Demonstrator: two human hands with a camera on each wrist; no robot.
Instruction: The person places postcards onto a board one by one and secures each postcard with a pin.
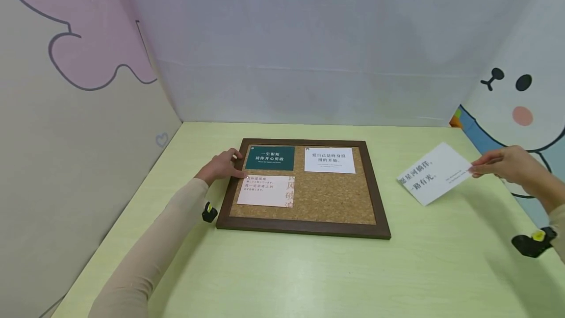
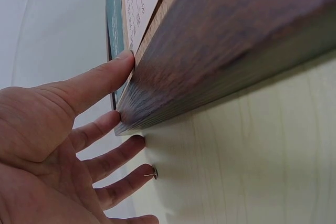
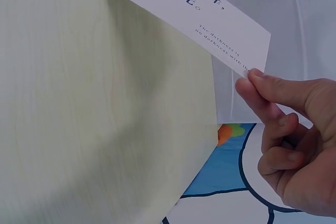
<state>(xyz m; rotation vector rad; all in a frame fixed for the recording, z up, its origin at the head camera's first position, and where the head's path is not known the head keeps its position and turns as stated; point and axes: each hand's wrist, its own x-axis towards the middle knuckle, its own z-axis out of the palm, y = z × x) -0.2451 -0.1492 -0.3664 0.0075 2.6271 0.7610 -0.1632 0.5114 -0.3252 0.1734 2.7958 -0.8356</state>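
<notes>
A cork board with a dark brown frame [image 1: 304, 229] lies on the table. Pinned on it are a green card [image 1: 270, 159], a white card [image 1: 329, 161] and a pale card with orange print [image 1: 265, 191]. My left hand [image 1: 222, 166] rests at the frame's left edge, thumb on top, index finger touching the side, other fingers loosely spread. Near one of those fingertips is a small thumbtack [image 2: 152, 173]; I cannot tell whether it touches. My right hand [image 1: 507, 163] pinches the corner of another white printed card [image 1: 434, 173] between thumb and forefinger, tilted above the table right of the board.
The pale wooden table [image 1: 300, 278] meets a white sheeted wall [image 1: 309, 63] at the back. Side panels with cartoon prints stand left [image 1: 101, 33] and right [image 1: 525, 102]. Black wrist devices [image 1: 209, 212] show below each hand.
</notes>
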